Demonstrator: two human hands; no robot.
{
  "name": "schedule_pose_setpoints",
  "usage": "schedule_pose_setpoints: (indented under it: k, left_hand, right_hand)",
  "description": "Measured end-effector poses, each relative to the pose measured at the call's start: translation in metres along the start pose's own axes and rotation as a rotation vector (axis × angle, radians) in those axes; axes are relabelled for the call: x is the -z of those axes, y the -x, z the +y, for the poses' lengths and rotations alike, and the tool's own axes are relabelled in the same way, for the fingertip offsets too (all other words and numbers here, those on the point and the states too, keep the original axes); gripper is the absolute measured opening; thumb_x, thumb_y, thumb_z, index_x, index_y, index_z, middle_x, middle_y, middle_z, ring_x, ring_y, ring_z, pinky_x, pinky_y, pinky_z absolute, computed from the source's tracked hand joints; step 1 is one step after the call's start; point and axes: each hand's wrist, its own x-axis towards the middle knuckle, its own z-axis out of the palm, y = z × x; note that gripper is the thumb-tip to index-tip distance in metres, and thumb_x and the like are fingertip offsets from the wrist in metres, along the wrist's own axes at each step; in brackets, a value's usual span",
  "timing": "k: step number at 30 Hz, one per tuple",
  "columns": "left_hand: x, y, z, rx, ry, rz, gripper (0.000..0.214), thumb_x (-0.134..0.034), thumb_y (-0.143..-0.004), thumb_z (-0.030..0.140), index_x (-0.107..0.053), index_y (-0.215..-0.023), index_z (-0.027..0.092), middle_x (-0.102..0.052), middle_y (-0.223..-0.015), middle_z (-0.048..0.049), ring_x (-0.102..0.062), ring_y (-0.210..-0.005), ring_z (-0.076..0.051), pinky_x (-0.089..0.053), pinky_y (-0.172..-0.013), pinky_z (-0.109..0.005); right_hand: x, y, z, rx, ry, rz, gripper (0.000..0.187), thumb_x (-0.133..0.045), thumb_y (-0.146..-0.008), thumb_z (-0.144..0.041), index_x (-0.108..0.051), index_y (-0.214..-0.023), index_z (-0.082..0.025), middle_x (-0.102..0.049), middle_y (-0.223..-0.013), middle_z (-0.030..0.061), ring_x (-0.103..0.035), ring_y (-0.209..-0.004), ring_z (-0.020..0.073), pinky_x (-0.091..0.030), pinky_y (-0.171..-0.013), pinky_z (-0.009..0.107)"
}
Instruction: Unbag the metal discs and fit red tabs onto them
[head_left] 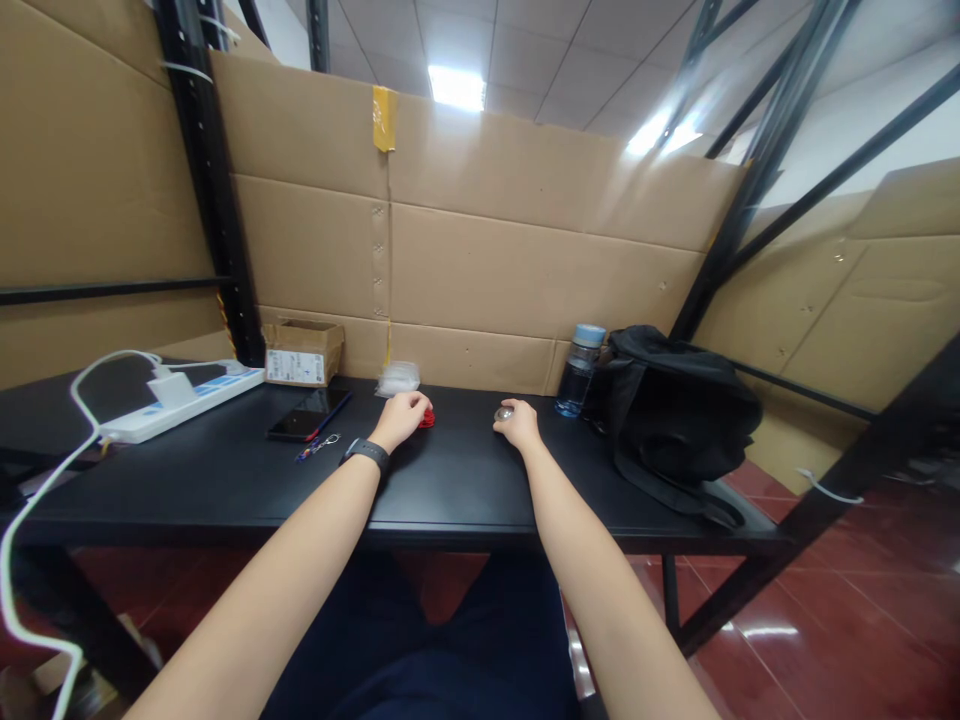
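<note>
My left hand (400, 418), with a dark band on the wrist, rests on the black table with its fingers curled at a small red object (427, 418). Most of that object is hidden behind the hand, so its kind does not show. To the right, my right hand (520, 424) grips a small round, shiny silver-looking object (503, 412) between thumb and fingers, low over the tabletop. A translucent plastic packet or box (399, 378) lies just beyond my left hand. Left of that hand is a keychain (318, 447) with a metal clasp.
A phone (309, 414), an opened cardboard box (303, 353) and a white power strip (187, 404) with cables occupy the left side. On the right stand a blue-capped water bottle (580, 372) and a black backpack (679, 415). A cardboard wall (480, 260) closes off the back.
</note>
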Motion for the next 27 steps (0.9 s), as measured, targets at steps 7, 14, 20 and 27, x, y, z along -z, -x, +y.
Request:
schedule_pose_setpoints:
  k: [7, 14, 20, 27]
  left_hand:
    - [0.0000, -0.0003, -0.0006, -0.013, 0.000, -0.008, 0.030, -0.048, -0.084, 0.032, -0.074, -0.076, 0.019, -0.074, -0.073, -0.0031, -0.066, -0.071, -0.019, -0.043, -0.067, -0.027]
    - [-0.0003, 0.0010, 0.0003, -0.010, 0.001, -0.012, 0.030, -0.048, -0.084, 0.032, -0.075, -0.077, 0.019, -0.073, -0.071, -0.0031, -0.066, -0.071, -0.019, -0.045, -0.068, -0.027]
    - [0.0009, 0.0018, 0.0029, -0.004, -0.012, -0.005, 0.030, -0.048, -0.083, 0.031, -0.074, -0.076, 0.019, -0.072, -0.070, -0.0033, -0.066, -0.070, -0.019, -0.044, -0.068, -0.027]
    - [-0.0016, -0.0003, -0.0035, -0.011, -0.016, -0.008, 0.029, -0.049, -0.084, 0.032, -0.074, -0.076, 0.020, -0.074, -0.073, -0.0028, -0.066, -0.071, -0.019, -0.044, -0.068, -0.027]
  right_hand:
    - [0.0059, 0.0024, 0.0003, -0.084, -0.095, -0.033, 0.046, -0.080, -0.060, -0.018, -0.076, -0.105, -0.016, -0.077, -0.106, 0.0078, -0.072, -0.102, 0.0223, -0.052, -0.098, 0.029]
    - [0.0073, 0.0040, 0.0028, -0.071, -0.111, -0.063, 0.042, -0.080, -0.063, -0.019, -0.076, -0.105, -0.019, -0.077, -0.106, 0.0060, -0.072, -0.102, 0.0211, -0.052, -0.098, 0.029]
    - [0.0103, 0.0041, 0.0047, -0.038, -0.062, -0.082, 0.037, -0.080, -0.069, -0.023, -0.074, -0.106, -0.018, -0.076, -0.108, 0.0077, -0.071, -0.103, 0.0214, -0.051, -0.097, 0.030]
    - [0.0063, 0.0022, 0.0089, -0.037, -0.068, -0.101, 0.045, -0.080, -0.071, -0.023, -0.068, -0.114, -0.019, -0.074, -0.115, 0.0085, -0.070, -0.107, 0.0217, -0.050, -0.097, 0.031]
